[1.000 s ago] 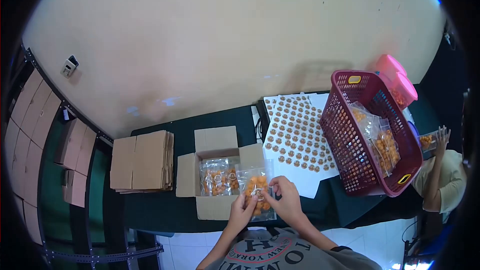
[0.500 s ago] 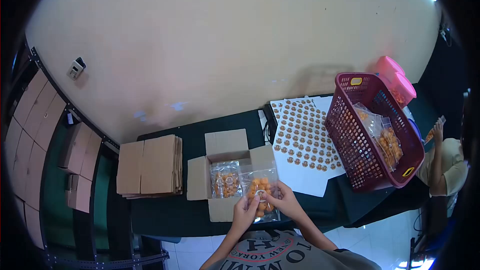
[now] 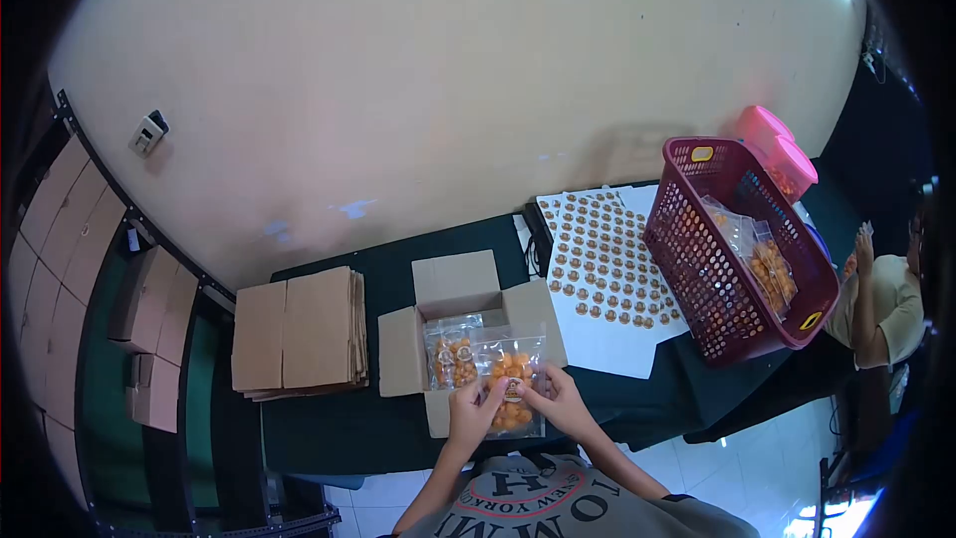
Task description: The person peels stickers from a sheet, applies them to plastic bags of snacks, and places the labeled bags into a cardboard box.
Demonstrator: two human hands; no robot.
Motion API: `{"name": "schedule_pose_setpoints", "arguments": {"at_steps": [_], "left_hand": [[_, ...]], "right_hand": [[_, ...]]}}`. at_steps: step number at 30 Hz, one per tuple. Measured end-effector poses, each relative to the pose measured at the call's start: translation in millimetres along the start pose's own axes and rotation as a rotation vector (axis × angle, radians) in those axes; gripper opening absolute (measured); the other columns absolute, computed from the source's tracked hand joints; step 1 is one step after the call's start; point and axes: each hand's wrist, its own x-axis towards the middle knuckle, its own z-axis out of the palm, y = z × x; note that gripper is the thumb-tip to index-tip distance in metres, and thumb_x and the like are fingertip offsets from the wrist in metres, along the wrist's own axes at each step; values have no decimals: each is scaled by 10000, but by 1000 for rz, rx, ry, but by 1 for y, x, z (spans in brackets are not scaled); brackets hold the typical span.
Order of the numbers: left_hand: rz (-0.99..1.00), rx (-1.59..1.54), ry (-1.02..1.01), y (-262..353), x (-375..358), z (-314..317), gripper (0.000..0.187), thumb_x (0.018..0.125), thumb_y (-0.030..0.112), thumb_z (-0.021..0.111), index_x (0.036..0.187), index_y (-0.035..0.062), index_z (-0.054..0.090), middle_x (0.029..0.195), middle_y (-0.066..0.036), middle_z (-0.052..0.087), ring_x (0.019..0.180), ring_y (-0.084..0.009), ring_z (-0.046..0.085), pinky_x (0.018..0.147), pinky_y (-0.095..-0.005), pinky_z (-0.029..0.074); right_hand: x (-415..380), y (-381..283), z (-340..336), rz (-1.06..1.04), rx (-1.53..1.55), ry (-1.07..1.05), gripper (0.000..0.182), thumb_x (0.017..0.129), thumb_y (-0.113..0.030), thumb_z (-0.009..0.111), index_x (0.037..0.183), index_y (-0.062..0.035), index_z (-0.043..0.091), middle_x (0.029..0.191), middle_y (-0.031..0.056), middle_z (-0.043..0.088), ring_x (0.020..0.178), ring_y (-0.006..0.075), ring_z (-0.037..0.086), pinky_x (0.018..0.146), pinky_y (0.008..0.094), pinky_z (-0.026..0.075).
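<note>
A clear plastic bag of round orange snacks [image 3: 514, 363] is between my two hands, in front of the open cardboard box [image 3: 401, 351]. My left hand [image 3: 472, 416] grips its left side, with the thumb at a small round sticker [image 3: 513, 391] on the bag's front. On the right side, my right hand [image 3: 561, 405] holds the same bag, its thumb also by the sticker. Inside the box lie similar bags [image 3: 451, 359], partly covered by the held one. Sheets of round stickers [image 3: 607, 269] lie on the table to the right of the box.
Flattened cartons [image 3: 299, 334] are stacked at the left. A maroon basket [image 3: 687, 269] with more snack bags stands at the right, pink tubs [image 3: 792, 167] behind it. Another person's arm [image 3: 868, 309] shows at far right. Shelves with boxes [image 3: 149, 304] line the left.
The held bag and both my hands have shifted slightly left, covering more of the bags in the box. The other person's hand has moved. The camera view has shifted a little.
</note>
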Motion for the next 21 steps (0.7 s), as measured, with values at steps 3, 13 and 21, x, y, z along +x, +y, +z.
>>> {"name": "schedule_pose_setpoints", "arguments": {"at_steps": [3, 13, 21], "left_hand": [[-3, -19, 29, 0, 1, -7, 253, 812, 246, 600, 772, -1, 636, 514, 34, 502, 461, -15, 399, 408, -198, 287], [-49, -69, 40, -6, 3, -22, 244, 848, 220, 555, 858, -12, 628, 672, 18, 566, 579, -12, 466, 496, -168, 362], [-107, -216, -70, -2, 9, -39, 233, 817, 155, 594, 974, -17, 582, 772, -9, 585, 681, -51, 533, 590, -184, 431]], "right_hand": [[3, 2, 11, -13, 52, 38, 222, 834, -134, 571, 987, 17, 515, 716, -39, 502, 657, 2, 427, 574, 162, 369], [17, 24, 13, 56, -134, -131, 245, 844, -188, 557, 987, 9, 538, 674, -61, 452, 594, 6, 368, 515, 168, 310], [42, 11, 21, -46, -229, -161, 194, 829, -165, 566, 938, -5, 551, 674, -62, 485, 577, -5, 389, 496, 162, 315]]}}
